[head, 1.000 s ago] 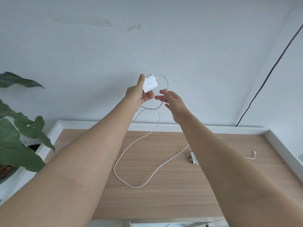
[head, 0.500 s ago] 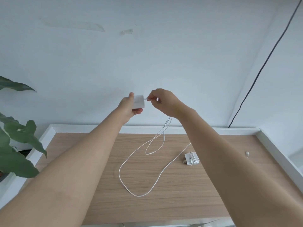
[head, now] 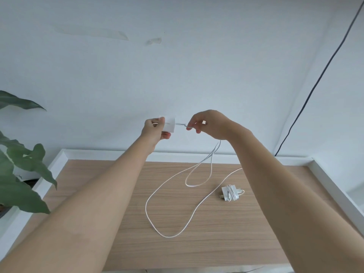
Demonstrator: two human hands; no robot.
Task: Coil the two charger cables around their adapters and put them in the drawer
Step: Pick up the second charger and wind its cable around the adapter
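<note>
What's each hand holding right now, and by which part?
Left hand grips the white square charger adapter by its left side. Right hand pinches the thin white cable just beside the adapter; the rest hangs to the wooden desk.

White adapter (head: 169, 124) against a pale blue-white wall (head: 177, 66). White cable (head: 157, 225) looping over a light wooden tabletop (head: 118, 194) with fine horizontal grain in tan and beige. Second white adapter (head: 229, 192) wrapped in its own white cable, near the right edge. White raised border (head: 110, 153) around the tabletop. Dark green leaves (head: 17, 170) past the left edge. Black wire (head: 315, 85) running down the wall toward the far right corner.
</note>
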